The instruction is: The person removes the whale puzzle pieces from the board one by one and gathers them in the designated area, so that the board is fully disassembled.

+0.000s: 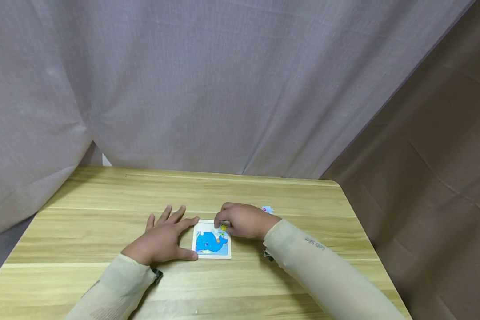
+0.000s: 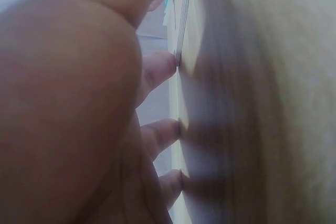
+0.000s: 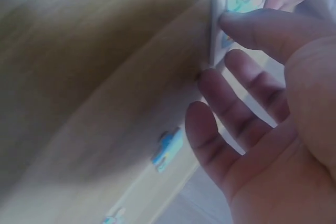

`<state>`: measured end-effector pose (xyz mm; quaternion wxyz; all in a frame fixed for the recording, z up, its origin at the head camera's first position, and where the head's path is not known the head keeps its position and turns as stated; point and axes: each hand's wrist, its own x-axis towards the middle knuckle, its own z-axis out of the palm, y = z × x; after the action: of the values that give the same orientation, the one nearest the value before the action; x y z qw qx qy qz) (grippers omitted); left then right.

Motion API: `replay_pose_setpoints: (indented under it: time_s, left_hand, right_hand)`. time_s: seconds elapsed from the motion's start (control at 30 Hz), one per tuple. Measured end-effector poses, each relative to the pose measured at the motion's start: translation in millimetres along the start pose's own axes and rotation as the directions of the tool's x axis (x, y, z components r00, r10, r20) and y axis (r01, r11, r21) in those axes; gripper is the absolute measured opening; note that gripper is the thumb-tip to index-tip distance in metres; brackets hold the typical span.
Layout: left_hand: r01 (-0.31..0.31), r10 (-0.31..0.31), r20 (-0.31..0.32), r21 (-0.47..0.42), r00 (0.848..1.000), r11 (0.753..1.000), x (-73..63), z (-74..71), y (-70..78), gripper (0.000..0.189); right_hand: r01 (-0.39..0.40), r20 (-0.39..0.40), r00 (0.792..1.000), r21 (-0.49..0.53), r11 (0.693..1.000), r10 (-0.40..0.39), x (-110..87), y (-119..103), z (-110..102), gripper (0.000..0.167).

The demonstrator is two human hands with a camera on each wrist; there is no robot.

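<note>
A square jigsaw puzzle (image 1: pixel 211 257) with a white border and a blue whale picture lies flat on the table. My left hand (image 1: pixel 162 240) has its fingers spread; its index finger and thumb touch the puzzle's left corners. At the upper right of the puzzle, my right hand (image 1: pixel 246 221) pinches a puzzle piece with a yellow sun (image 1: pixel 223 227) between curled index finger and thumb. The fingers partly cover that piece. In the right wrist view, the thumb tip (image 3: pixel 231 23) is at the puzzle's edge, with the other fingers bent beside it.
Behind the right hand, a loose puzzle piece (image 1: pixel 267 209) lies on the wood-grain table (image 1: pixel 304 195). The right wrist view shows a blue piece (image 3: pixel 168 148) and another piece (image 3: pixel 114 217) farther along. A grey curtain (image 1: pixel 208 89) hangs behind the table; a brown one (image 1: pixel 432 186) hangs right.
</note>
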<state>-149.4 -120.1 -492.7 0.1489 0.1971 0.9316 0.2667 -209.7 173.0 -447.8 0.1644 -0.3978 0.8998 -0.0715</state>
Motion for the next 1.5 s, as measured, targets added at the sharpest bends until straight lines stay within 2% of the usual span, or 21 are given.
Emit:
replay_pose_setpoints:
  time_s: [0.23,0.67,1.03,1.5]
  left_hand:
    - [-0.008,0.008,-0.001,-0.007,1.000,1.000,0.7,0.6,0.3,0.107]
    - [-0.012,0.012,-0.004,-0.007,1.000,1.000,-0.9,-0.3,-0.1,0.103]
    - [-0.006,0.006,-0.007,0.006,1.000,1.000,0.8,1.1,-1.2,0.094]
    - [0.015,-0.015,0.007,-0.009,1.000,1.000,0.5,0.1,1.7,0.096]
  right_hand:
    - [0.023,-0.052,0.998,0.015,1.000,-0.022,-3.5,1.2,4.8,0.025]
    - [0.006,-0.060,0.998,0.006,1.000,-0.006,-3.9,-2.6,8.9,0.027]
    - [0.034,-0.092,0.995,0.016,0.999,-0.033,-3.6,0.3,12.5,0.026]
    - [0.052,-0.145,0.989,0.110,0.993,-0.036,-9.3,3.6,15.3,0.024]
